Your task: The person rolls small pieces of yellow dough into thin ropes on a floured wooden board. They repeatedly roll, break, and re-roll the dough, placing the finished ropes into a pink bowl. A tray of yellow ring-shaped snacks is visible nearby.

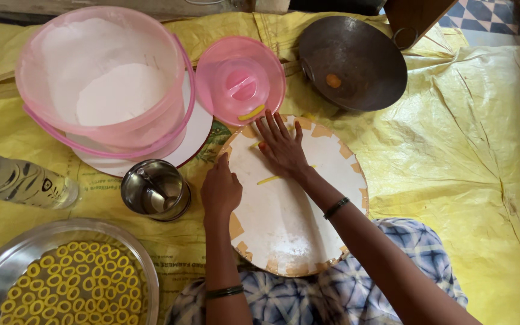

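A round floured board [290, 222] lies on my lap, its rim edged with yellow-brown patches. My right hand [281, 146] lies flat on the far part of the board, fingers spread and pressing on a thin yellow dough strip [267, 180] that shows beside the wrist. My left hand [220, 189] rests at the board's left edge with its fingers curled under. I cannot see anything held in it. Another small yellow dough piece [251, 112] lies on the pink lid [240, 79] just beyond the board.
A pink bucket of white flour [106, 78] stands on a white plate at the back left. A small steel cup [154, 189] sits left of the board. A steel tray of several yellow dough rings [67, 283], a clear bottle [22, 182] and a dark wok [351, 62] surround it on yellow sheeting.
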